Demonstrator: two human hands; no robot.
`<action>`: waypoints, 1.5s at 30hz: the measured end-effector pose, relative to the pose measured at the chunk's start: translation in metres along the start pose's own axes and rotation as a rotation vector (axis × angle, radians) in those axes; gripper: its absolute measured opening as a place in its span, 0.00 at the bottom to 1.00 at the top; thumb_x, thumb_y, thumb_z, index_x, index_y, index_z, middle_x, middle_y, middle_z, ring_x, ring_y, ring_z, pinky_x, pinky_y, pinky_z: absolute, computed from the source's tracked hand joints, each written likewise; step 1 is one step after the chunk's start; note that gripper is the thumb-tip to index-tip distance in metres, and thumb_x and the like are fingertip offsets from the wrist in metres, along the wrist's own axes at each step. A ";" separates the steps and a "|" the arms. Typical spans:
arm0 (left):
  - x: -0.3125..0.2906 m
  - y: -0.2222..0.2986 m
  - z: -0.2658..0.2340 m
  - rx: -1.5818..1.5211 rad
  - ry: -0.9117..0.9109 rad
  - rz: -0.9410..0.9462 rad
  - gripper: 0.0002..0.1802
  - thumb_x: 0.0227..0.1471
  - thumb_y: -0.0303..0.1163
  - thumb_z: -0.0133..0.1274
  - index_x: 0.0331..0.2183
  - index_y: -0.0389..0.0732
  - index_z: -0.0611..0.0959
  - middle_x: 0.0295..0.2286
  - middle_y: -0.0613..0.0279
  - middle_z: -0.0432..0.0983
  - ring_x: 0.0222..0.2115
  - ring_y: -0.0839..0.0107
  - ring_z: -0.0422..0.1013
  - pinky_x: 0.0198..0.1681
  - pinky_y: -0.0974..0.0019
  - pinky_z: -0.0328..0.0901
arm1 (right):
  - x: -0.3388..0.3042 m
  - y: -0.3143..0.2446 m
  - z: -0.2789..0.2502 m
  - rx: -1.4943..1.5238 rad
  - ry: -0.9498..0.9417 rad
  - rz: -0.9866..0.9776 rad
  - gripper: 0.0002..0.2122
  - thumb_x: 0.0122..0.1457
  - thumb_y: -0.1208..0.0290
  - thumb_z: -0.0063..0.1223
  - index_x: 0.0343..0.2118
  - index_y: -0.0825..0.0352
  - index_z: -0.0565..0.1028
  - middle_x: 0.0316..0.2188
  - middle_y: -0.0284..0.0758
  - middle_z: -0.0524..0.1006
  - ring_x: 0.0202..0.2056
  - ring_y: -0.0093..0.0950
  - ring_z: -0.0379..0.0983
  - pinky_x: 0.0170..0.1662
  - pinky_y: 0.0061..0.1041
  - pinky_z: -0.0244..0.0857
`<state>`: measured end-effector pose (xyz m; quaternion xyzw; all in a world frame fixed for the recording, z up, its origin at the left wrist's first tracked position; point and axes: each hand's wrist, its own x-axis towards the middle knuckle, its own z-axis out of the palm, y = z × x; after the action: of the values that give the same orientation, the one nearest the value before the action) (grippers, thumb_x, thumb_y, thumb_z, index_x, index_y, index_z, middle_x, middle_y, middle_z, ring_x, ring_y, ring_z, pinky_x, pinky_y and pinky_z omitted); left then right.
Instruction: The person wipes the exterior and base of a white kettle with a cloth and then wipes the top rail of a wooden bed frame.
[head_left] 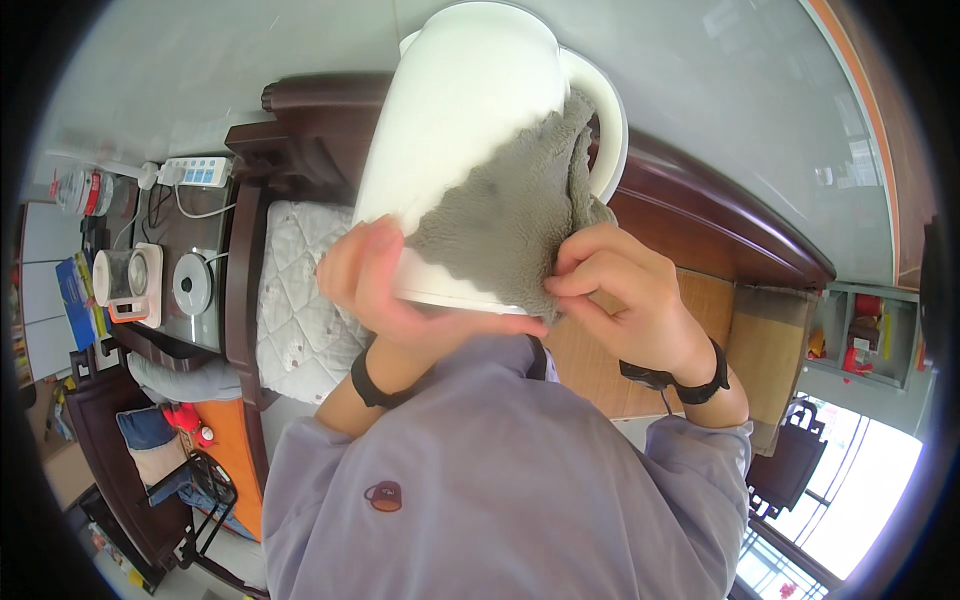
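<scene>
A white electric kettle (470, 90) is held up in front of me, its spout end at the top of the picture and its base toward me. My left hand (385, 285) is closed around the lower left of the kettle, fingers and thumb spread along its base edge. A damp-looking grey cloth (500, 205) drapes over the kettle's right side and runs up to the handle (612, 140). Between the thumb and fingers of my right hand (625, 290), the cloth's lower right edge is pinched.
Behind the kettle stands a dark wooden bench (700, 210) with a white quilted cushion (305, 300). On the left, a side table carries a white round kettle base (193, 283), a power strip (197, 172) and a small white appliance (130, 285). Grey shelves (865, 340) are at right.
</scene>
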<state>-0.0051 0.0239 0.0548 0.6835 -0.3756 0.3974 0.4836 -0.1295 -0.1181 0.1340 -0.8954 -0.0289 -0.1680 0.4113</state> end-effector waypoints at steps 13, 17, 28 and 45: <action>-0.002 0.000 0.001 -0.046 0.015 -0.040 0.61 0.17 0.76 0.53 0.44 0.35 0.64 0.38 0.56 0.59 0.38 0.64 0.57 0.40 0.64 0.54 | 0.010 -0.013 0.001 -0.071 -0.034 -0.050 0.09 0.39 0.85 0.55 0.25 0.67 0.70 0.28 0.35 0.69 0.24 0.33 0.69 0.24 0.26 0.63; -0.002 -0.002 0.001 -0.017 0.022 -0.012 0.59 0.21 0.76 0.51 0.45 0.36 0.64 0.38 0.57 0.60 0.37 0.63 0.58 0.39 0.63 0.53 | 0.023 -0.021 -0.002 -0.132 -0.095 -0.053 0.08 0.40 0.86 0.55 0.22 0.67 0.70 0.26 0.35 0.71 0.23 0.30 0.69 0.24 0.21 0.63; -0.004 0.004 -0.001 0.073 -0.078 -0.011 0.42 0.39 0.46 0.59 0.47 0.32 0.58 0.42 0.50 0.60 0.42 0.60 0.58 0.43 0.61 0.56 | 0.064 -0.047 0.003 -0.224 -0.303 -0.028 0.07 0.41 0.84 0.52 0.22 0.67 0.67 0.22 0.34 0.67 0.21 0.34 0.66 0.21 0.27 0.60; -0.011 0.005 0.016 -0.001 0.135 0.101 0.40 0.43 0.47 0.55 0.54 0.50 0.54 0.40 0.53 0.64 0.33 0.64 0.59 0.33 0.63 0.47 | 0.052 -0.048 0.006 -0.254 -0.226 -0.052 0.08 0.40 0.83 0.52 0.23 0.67 0.67 0.23 0.35 0.67 0.25 0.35 0.67 0.24 0.29 0.61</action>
<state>-0.0112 0.0090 0.0431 0.6351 -0.3764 0.4662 0.4875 -0.0884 -0.0864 0.1825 -0.9524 -0.0767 -0.0790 0.2843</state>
